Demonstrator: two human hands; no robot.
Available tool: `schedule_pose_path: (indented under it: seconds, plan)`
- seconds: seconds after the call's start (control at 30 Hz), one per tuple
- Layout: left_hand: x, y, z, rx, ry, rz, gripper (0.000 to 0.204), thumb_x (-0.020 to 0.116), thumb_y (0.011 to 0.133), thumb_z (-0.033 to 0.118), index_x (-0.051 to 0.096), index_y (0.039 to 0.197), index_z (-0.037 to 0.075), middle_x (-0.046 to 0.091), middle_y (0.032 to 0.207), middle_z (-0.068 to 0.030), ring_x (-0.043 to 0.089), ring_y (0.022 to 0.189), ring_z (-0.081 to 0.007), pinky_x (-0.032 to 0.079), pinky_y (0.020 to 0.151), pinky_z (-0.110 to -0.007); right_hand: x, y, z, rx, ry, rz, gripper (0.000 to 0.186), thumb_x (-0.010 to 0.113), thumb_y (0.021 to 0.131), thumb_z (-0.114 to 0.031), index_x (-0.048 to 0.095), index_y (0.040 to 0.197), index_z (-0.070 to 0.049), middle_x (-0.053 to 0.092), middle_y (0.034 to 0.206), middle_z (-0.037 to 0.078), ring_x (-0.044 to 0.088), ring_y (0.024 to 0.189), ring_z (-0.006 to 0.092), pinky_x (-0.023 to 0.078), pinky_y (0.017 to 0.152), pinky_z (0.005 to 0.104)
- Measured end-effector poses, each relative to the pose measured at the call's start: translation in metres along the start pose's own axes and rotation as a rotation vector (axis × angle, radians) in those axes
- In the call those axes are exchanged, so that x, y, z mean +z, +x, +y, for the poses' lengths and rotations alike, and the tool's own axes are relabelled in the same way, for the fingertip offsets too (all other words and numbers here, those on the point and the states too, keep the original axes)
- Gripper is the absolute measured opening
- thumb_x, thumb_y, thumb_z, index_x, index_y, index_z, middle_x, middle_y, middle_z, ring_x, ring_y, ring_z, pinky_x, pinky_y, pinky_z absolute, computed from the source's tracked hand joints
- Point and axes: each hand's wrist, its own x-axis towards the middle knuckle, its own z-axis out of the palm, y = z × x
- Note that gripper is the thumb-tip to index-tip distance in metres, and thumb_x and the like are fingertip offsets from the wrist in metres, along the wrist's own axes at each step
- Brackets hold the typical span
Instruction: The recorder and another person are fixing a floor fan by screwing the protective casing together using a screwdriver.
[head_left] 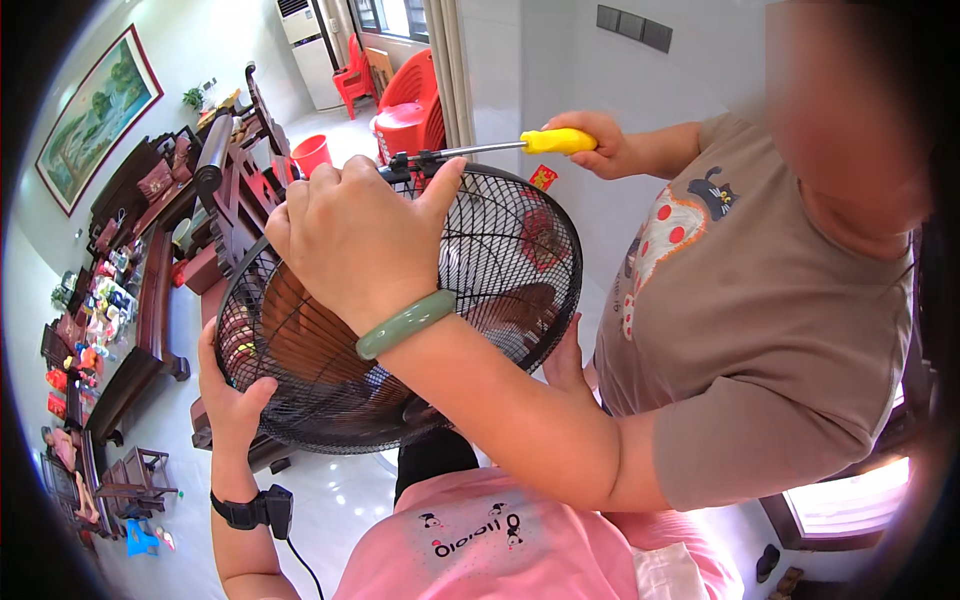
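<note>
Clasping one black fan (320, 325), before a pink shirt (440, 560), with left hand (234, 400) at one rim, right hand (565, 362) opposite, too hidden to tell its grip, apparently for steadiness; bracing its top with a co-worker's near hand (360, 235), probably against tipping; setting one yellow-handled screwdriver (540, 141) to black rim clip (426, 158) with co-worker's far hand (600, 148); counting four hands, one green bangle (407, 325).

Bright yellow against black mesh!
Here's a yellow screwdriver handle (558, 141), black fan cage (492, 262), green bangle (407, 325), pink shirt (480, 570), and a taupe shirt (760, 350) sporting a red-dotted white print (672, 230)!
</note>
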Motion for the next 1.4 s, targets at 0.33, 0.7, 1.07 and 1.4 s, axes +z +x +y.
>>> schedule_pose_path:
  seconds: [0.33,0.7,1.07,1.4]
  plan:
    - [-0.001,-0.008,0.005,0.021,0.035,0.046,0.106,0.090,0.069,0.050,0.042,0.147,-0.003,0.056,0.134,-0.0124,0.057,0.120,-0.0229,0.044,0.106,-0.036,0.011,-0.001,0.006,0.064,-0.186,-0.088,0.064,0.067,0.080,-0.075,0.054,0.099,-0.015,0.051,0.095,0.002,0.052,0.098,0.0167,0.038,0.099,0.0304]
    - [0.005,0.005,0.019,0.017,-0.053,0.027,0.099,0.091,0.071,0.043,0.045,0.146,-0.003,0.062,0.128,-0.0114,0.062,0.115,-0.0206,0.048,0.103,-0.034,-0.008,0.004,-0.019,-0.034,-0.226,-0.061,0.062,0.070,0.087,-0.064,0.060,0.116,-0.010,0.055,0.100,0.002,0.053,0.102,0.0178,0.038,0.104,0.0344]
    - [0.009,0.011,0.021,0.026,-0.039,0.024,0.097,0.088,0.074,0.046,0.045,0.147,-0.002,0.062,0.127,-0.0122,0.061,0.115,-0.0212,0.048,0.103,-0.035,-0.023,0.017,-0.018,-0.131,-0.153,-0.053,0.058,0.070,0.086,-0.065,0.060,0.110,-0.013,0.054,0.098,0.001,0.052,0.101,0.0176,0.038,0.103,0.0340]
    - [0.011,0.020,0.010,0.013,-0.034,0.037,0.097,0.087,0.074,0.045,0.045,0.147,-0.002,0.062,0.128,-0.0131,0.062,0.116,-0.0224,0.047,0.104,-0.036,-0.005,0.016,-0.021,-0.032,0.649,0.086,0.060,0.072,0.082,-0.067,0.063,0.110,-0.015,0.054,0.099,0.000,0.052,0.104,0.0175,0.037,0.104,0.0363]
